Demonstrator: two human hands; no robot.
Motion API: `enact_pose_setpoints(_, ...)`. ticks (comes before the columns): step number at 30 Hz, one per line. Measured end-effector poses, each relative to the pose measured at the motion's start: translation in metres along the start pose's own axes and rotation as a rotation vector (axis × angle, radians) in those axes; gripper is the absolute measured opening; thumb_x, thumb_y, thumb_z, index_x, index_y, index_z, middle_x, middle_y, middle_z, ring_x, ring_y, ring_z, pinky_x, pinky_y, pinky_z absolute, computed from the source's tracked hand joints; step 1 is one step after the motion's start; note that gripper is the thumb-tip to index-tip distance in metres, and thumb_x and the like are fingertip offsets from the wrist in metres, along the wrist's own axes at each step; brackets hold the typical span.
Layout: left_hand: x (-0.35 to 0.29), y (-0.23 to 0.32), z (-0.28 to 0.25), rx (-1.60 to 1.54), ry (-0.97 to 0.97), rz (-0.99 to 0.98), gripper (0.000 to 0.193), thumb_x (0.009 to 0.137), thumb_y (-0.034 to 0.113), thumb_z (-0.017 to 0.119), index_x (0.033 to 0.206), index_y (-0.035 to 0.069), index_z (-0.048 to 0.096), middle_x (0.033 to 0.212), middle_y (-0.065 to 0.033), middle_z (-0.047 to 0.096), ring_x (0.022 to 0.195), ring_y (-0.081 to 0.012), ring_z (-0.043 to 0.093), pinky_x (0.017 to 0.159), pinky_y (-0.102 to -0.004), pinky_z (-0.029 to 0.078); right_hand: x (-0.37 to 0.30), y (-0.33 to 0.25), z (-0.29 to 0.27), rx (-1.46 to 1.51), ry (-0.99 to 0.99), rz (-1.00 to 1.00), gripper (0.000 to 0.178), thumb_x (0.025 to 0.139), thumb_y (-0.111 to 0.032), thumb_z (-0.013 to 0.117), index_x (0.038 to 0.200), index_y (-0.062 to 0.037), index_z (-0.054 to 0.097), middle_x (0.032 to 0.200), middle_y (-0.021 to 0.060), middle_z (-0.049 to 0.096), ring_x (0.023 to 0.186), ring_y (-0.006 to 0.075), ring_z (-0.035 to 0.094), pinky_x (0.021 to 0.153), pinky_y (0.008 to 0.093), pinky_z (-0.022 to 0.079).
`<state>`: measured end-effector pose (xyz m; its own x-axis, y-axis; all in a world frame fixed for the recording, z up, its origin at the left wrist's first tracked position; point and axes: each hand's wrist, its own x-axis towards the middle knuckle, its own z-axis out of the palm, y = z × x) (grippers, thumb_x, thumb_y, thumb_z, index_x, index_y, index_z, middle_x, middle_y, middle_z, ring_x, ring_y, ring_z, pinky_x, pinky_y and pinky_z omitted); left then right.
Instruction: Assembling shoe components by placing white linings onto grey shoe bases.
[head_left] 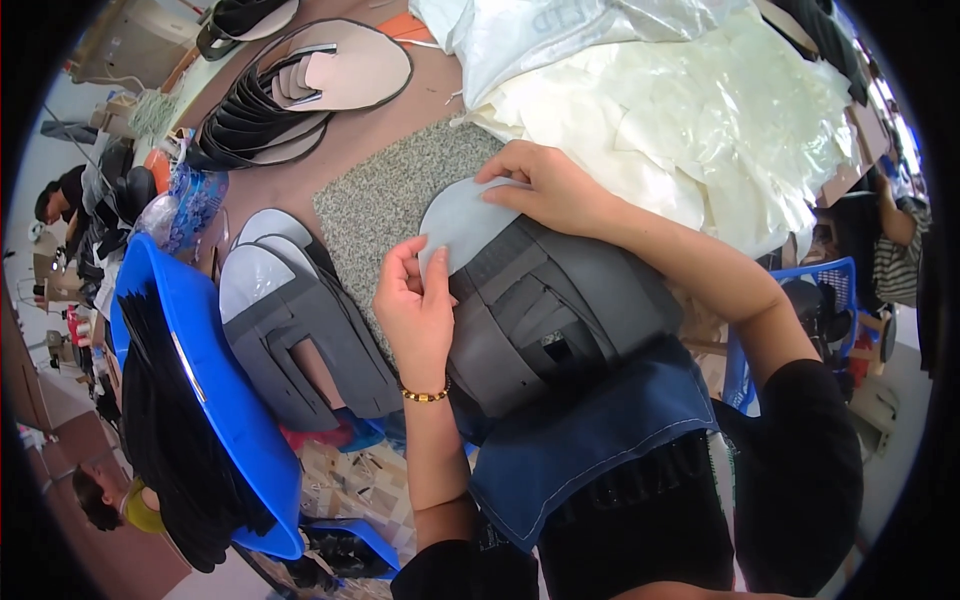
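A dark grey shoe upper (500, 270) with a pale, rounded toe piece (465, 225) lies before me, its toe end over a speckled stone slab (375, 190). My left hand (415, 310) is closed, pinching the near left edge of the pale toe between thumb and fingers. On the far right edge of the same toe, my right hand (545, 190) is closed in a pinch. More grey upper parts lie beneath and to the right, partly covered by my arm. Left of the slab rests a stack of similar grey uppers (300, 325) with pale toes.
A blue bin (185, 350) full of black strips (165, 430) stands at left. Black-edged shoe pieces (300, 85) lie in a fanned stack at the far left of the table. Translucent whitish sheets (690, 130) are heaped at far right. A blue cloth (600, 440) covers my lap.
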<state>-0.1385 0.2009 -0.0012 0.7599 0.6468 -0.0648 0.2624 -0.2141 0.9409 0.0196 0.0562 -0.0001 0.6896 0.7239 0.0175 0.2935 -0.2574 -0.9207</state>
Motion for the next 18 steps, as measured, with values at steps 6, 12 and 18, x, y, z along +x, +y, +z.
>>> enact_pose_setpoints(6,0.010,0.013,-0.002,0.084,-0.094,-0.180,0.024,0.086,0.012,0.068,0.106,-0.001,0.062,0.063,-0.0033,0.052,0.053,-0.0092,0.055,0.045,-0.0274,0.041,0.005,0.013,0.007,-0.185,0.008,-0.136,0.021,0.085,-0.015,0.067,0.101,-0.0021,0.068,0.099,0.0140,0.063,0.086,0.0263,0.062,0.078,0.0356,0.049)
enact_pose_setpoints(12,0.004,0.015,-0.019,0.500,-0.163,0.045,0.023,0.087,0.011,0.064,0.106,-0.001,0.066,0.062,-0.0148,0.056,0.055,-0.0247,0.059,0.056,-0.0359,0.047,-0.008,-0.008,0.010,-0.531,-0.078,-0.014,0.020,0.089,-0.015,0.062,0.104,-0.0031,0.067,0.105,0.0147,0.060,0.090,0.0302,0.062,0.082,0.0388,0.049)
enact_pose_setpoints(18,-0.016,0.001,-0.031,0.524,-0.122,0.333,0.023,0.088,0.011,0.060,0.107,0.001,0.068,0.074,-0.0204,0.059,0.070,-0.0357,0.059,0.067,-0.0409,0.047,-0.039,0.008,-0.009,-0.627,-0.049,-0.273,0.026,0.094,-0.018,0.054,0.111,-0.0007,0.064,0.110,0.0163,0.058,0.102,0.0322,0.058,0.090,0.0387,0.047)
